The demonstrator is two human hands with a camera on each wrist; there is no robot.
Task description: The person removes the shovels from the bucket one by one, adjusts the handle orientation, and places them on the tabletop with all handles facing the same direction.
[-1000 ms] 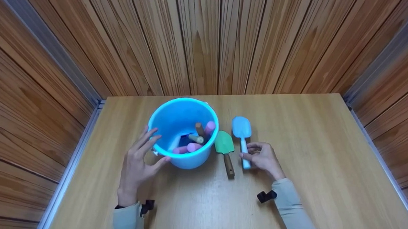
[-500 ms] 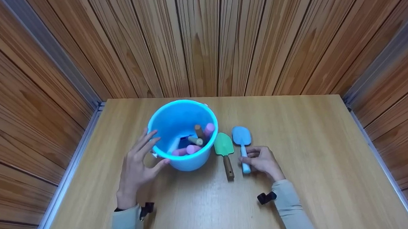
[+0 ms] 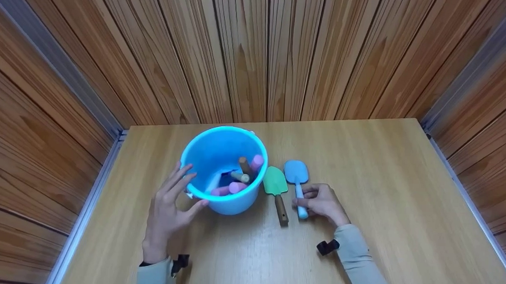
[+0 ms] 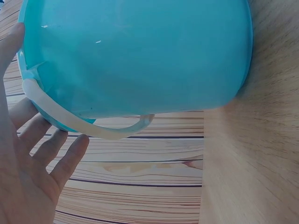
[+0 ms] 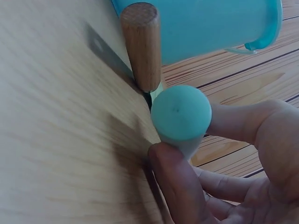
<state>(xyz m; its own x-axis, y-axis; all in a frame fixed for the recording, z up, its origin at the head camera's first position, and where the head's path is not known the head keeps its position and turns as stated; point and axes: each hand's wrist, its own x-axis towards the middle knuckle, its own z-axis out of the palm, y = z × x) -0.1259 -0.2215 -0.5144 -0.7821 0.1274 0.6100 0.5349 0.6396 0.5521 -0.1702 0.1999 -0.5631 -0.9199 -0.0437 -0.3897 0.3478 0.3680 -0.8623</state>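
Observation:
A light-blue bucket stands at left centre, its white handle hanging at the side. My left hand rests on the bucket's rim with spread, nearly straight fingers, the thumb at the near side. My right hand pinches the handle of a small light-blue shovel between thumb and fingers. In the right wrist view the round end of the shovel's handle faces the camera, close over the table. Between bucket and shovel lies a green hand trowel with a brown wooden handle.
Inside the bucket lie several tools, among them pink handles, a brown handle and a pale handle. The wooden table is bounded by wood-plank walls at the back and sides.
The right hand has drawn the blue shovel towards the person, so its blade now sits nearly level with the green trowel's. The left hand keeps its place on the bucket.

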